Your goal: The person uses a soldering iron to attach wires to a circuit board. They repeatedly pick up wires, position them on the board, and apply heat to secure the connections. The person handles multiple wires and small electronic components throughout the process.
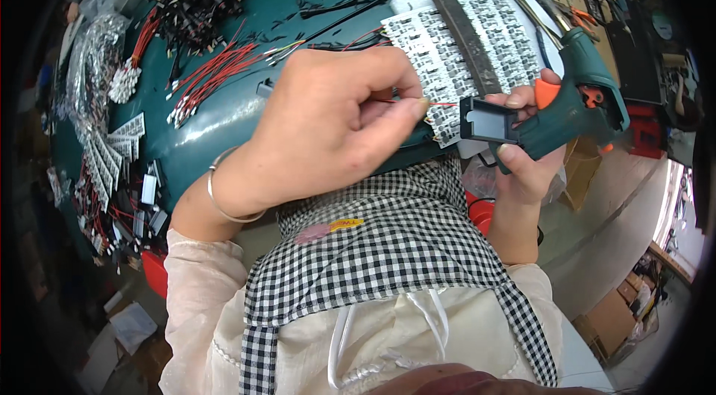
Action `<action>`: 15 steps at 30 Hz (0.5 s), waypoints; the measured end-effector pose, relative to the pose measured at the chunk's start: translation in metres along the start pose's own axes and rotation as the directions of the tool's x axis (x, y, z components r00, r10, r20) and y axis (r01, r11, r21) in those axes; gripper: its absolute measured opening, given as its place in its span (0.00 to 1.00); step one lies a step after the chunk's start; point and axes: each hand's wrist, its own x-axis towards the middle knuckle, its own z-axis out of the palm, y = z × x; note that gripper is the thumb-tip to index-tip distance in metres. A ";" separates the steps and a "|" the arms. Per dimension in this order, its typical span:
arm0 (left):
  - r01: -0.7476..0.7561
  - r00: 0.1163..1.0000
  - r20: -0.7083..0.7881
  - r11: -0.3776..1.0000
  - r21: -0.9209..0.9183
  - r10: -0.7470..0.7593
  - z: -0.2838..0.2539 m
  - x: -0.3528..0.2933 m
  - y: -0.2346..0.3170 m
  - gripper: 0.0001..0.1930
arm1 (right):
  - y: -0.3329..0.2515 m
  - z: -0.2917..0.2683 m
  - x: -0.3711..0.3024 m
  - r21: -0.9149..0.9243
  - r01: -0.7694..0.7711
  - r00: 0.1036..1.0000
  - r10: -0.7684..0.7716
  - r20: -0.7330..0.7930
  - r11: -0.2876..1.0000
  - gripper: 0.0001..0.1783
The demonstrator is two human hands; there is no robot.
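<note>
In the head view, a red wire [445, 104] reaching a black box [488, 123] is pinched by the fingers of the left hand [321, 115]; box and green trigger tool [585, 70] are gripped by the right hand [531, 171], near white parts [511, 41]. The wire could be torn loose by overpulling; the box could be dropped, its grip being shared.

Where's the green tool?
In the head view, the green tool is on the right, held in the person's right grip, just right of the black box.
</note>
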 end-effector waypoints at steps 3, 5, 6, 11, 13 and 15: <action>-0.053 0.999 -0.009 0.998 0.019 0.054 0.011 0.009 0.001 0.04 | -0.002 -0.005 -0.004 0.008 -0.011 1.000 0.011 -0.024 1.000 0.48; -0.071 0.997 -0.009 0.997 0.030 0.071 0.016 0.012 0.000 0.04 | -0.002 -0.008 -0.005 0.016 -0.020 0.999 0.021 -0.032 1.000 0.48; -0.072 0.997 -0.002 0.997 0.034 0.072 0.016 0.012 0.000 0.04 | -0.002 -0.009 -0.005 0.007 -0.029 0.999 0.030 -0.035 1.000 0.48; -0.110 0.994 -0.017 0.993 0.040 0.110 0.016 0.012 -0.003 0.04 | -0.001 -0.007 -0.005 0.012 -0.047 0.998 0.047 -0.035 0.999 0.49; -0.096 0.995 -0.024 0.995 0.029 0.096 0.016 0.012 -0.004 0.04 | -0.001 -0.007 -0.004 0.015 -0.054 0.998 0.054 -0.035 0.998 0.49; -0.088 0.996 0.001 0.996 0.027 0.088 0.014 0.011 -0.004 0.03 | 0.000 -0.006 -0.004 0.027 -0.059 0.997 0.060 -0.039 0.998 0.49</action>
